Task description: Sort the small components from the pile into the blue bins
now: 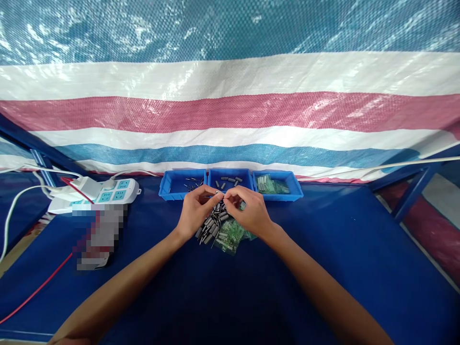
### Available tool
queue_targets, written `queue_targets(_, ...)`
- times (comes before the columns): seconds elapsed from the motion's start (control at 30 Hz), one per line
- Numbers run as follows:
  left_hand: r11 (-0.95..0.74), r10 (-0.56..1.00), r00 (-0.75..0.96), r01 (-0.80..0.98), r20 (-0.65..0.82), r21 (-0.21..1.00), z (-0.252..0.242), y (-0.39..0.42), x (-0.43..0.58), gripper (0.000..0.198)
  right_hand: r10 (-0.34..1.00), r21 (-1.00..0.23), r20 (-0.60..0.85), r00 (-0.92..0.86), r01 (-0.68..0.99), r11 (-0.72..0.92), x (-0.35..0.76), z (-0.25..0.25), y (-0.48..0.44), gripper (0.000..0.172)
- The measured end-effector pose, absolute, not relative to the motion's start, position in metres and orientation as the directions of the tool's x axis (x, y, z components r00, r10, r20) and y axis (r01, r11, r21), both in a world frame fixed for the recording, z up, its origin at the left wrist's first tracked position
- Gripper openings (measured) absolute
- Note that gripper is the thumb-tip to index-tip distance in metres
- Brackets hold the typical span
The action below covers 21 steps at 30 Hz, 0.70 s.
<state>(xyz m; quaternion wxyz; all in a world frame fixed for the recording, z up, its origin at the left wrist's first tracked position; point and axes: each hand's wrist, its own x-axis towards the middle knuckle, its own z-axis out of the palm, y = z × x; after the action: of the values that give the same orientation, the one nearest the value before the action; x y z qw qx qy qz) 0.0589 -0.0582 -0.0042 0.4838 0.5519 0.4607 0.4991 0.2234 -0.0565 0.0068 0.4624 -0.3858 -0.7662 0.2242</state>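
Note:
My left hand (197, 211) and my right hand (249, 208) meet above a pile of small parts, fingertips pinched close together. Something small and dark shows between the fingertips, too tiny to name. Under the hands lies a heap of small dark grey cylindrical pieces and thin pins (212, 225). Beside it, partly beneath my right hand, are small clear green-tinted plastic bags (230, 235) with pieces inside. Behind the hands stand a blue bin with thin dark pins (179, 182), a blue bin with a few grey cylinders (230, 173), and a blue bin with green-tinted bags (296, 190).
On the left of the blue table (323, 268) lies a white power strip (124, 191) with plugs and white cables. A red cable (43, 292) runs past a pixelated object (102, 235). A striped tarp (230, 110) hangs behind, and blue frame posts stand at both sides.

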Motion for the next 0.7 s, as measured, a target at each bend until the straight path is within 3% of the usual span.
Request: queue_targets(0.7,-0.065,0.995,0.070,-0.037,0.067,0.997,-0.0047,-0.0600,0.0630,0.024,0.777,-0.675,0.571,-0.264,0.387,0.628,0.2228,-0.0015,-0.0543,0.010)
